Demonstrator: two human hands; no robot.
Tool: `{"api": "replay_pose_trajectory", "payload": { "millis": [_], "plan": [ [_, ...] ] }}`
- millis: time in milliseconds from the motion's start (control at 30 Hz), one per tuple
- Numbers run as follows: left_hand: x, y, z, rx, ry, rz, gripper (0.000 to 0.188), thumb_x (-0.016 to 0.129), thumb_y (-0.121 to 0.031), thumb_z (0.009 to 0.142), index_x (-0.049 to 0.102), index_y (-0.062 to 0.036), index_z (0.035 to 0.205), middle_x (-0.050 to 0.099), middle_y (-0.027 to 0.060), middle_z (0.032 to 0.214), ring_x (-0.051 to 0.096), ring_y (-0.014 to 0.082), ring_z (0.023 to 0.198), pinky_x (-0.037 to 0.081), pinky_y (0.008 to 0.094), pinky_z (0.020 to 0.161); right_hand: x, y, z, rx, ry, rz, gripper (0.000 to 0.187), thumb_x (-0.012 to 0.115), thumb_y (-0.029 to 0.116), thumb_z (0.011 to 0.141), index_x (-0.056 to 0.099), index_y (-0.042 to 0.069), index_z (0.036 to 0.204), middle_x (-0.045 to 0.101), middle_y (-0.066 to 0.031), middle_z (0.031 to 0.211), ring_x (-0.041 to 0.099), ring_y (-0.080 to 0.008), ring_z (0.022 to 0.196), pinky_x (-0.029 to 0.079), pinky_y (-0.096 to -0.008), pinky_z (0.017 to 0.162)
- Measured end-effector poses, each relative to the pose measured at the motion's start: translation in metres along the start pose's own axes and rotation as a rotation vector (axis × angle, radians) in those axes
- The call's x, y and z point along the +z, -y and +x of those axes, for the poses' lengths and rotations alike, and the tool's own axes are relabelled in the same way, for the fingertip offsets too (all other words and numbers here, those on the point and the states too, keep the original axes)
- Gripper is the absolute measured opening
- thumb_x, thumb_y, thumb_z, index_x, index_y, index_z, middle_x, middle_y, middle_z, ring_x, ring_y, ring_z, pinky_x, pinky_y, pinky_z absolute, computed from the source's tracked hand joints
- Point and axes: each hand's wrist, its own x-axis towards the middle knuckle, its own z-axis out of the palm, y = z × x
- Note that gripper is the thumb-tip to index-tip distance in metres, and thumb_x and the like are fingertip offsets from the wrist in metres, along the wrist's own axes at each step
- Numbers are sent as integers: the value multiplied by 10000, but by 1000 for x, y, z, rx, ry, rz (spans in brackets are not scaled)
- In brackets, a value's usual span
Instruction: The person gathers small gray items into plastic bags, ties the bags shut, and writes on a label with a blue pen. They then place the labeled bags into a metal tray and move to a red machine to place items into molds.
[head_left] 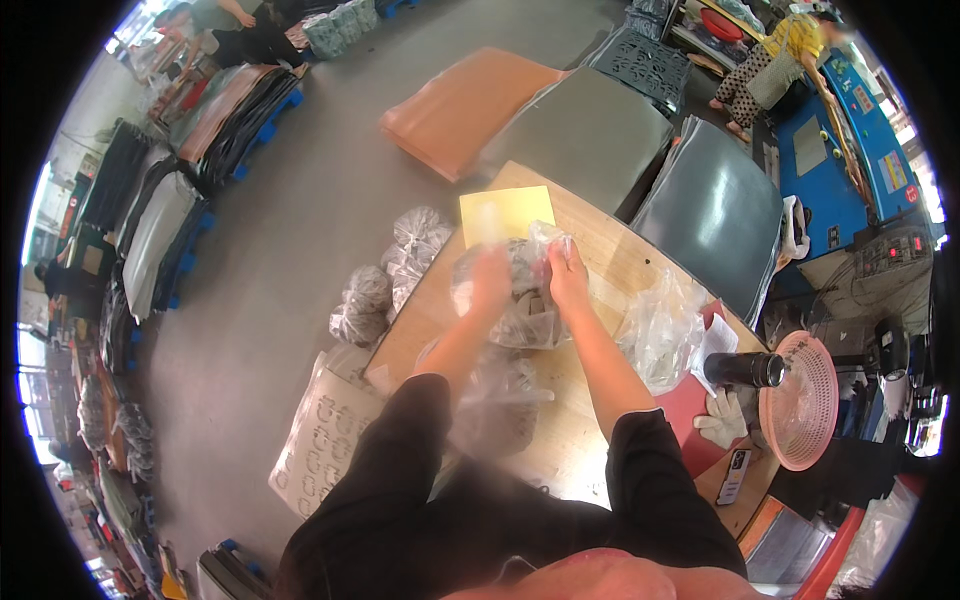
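Note:
On the wooden table (625, 255) in front of me is a clear plastic bag (524, 328) with grey pieces inside. My right hand (567, 275) is closed on the gathered upper edge of this bag. At the bag's left side is my left hand (489, 282), smeared by motion, so its fingers cannot be made out. Just beyond both hands lies a yellow sheet (510, 207), partly covered by a blurred pale shape. Closer to my body, another filled clear bag (492, 405) rests under my left forearm.
Loose clear bags (662, 330), a black bottle (742, 369), a pale glove (722, 420), a phone (734, 477) and a pink basket (798, 400) occupy the right. Several filled bags (362, 300) stand left of the table. Stacked orange (465, 105) and grey sheets (590, 130) lie beyond.

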Motion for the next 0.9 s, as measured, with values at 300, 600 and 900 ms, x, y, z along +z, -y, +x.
{"api": "replay_pose_trajectory", "payload": {
  "millis": [300,600,900],
  "plan": [
    [-1,-54,-29,546,91,430,227,486,-228,945,609,-51,1016,627,187,786,618,358,726,473,436,640,-3,3,3,-32,268,-184,347,531,218,894,538,35,1189,643,-164,1075,616,-267,1018,462,-355,856],
    [-10,-52,-24,407,183,393,368,517,-286,942,534,-60,1232,656,200,841,643,337,782,497,435,689,-34,43,-8,70,581,154,583,632,36,802,457,66,1356,566,-70,1231,538,-167,1122,439,-318,943],
    [-49,-97,-41,634,-251,448,651,791,-89,700,462,-21,1258,557,141,1073,572,233,919,501,332,699,-133,18,-28,-40,138,978,207,540,-1,893,596,65,1081,632,-27,958,593,-153,933,473,-308,824]
  ]
}}
